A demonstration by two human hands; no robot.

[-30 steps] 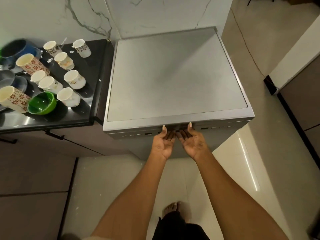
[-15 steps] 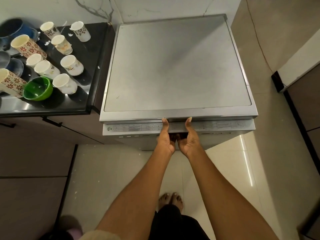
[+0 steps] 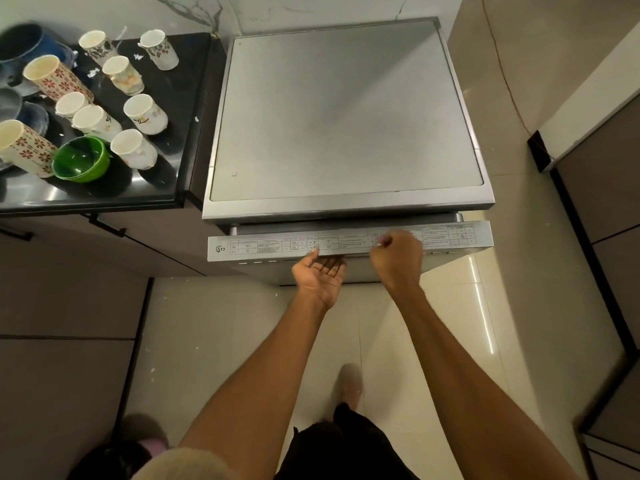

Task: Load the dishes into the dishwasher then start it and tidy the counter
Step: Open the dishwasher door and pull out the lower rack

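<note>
A white marble wall with grey veins [image 3: 311,8] ran across twelve o'clock. Glossy cream floor tiles [image 3: 221,327] filled the lower frame — a bright streak of reflected light [image 3: 485,317] lay at four o'clock. Flat dark brown cabinet fronts [image 3: 62,358] stood at eight o'clock, and similar brown panels [image 3: 609,216] at three o'clock.

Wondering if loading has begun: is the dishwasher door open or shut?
Partly open. The dishwasher door leans out from the top, with a dark gap behind its upper edge; both hands hold that edge.
</note>
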